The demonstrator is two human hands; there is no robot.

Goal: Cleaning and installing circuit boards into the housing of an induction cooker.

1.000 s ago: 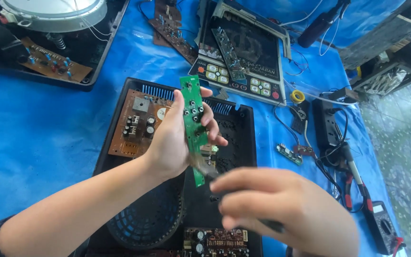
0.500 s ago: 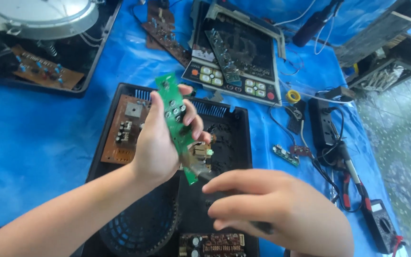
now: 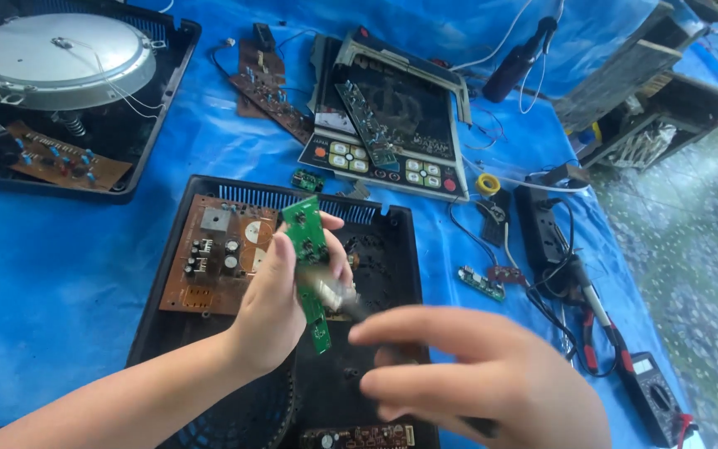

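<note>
Left hand (image 3: 272, 312) closed around a narrow green circuit board (image 3: 307, 270), held upright and slightly tilted above an open black appliance housing (image 3: 392, 274) that rests on a blue sheet (image 3: 51, 274). Right hand (image 3: 475, 378), motion-blurred, wrapped around a dark-handled tool (image 3: 338, 295) whose pale, blurred tip meets the board's face near its middle; the kind of tool cannot be told. A brown circuit board (image 3: 209, 254) sits in the housing's left half, directly beneath the work. Judged risks: the board is gripped along its edge only, so pressure from the tip could twist it loose and drop it into the housing; a slipping tip could scrape neighbouring components or strike the thumb beside it.
</note>
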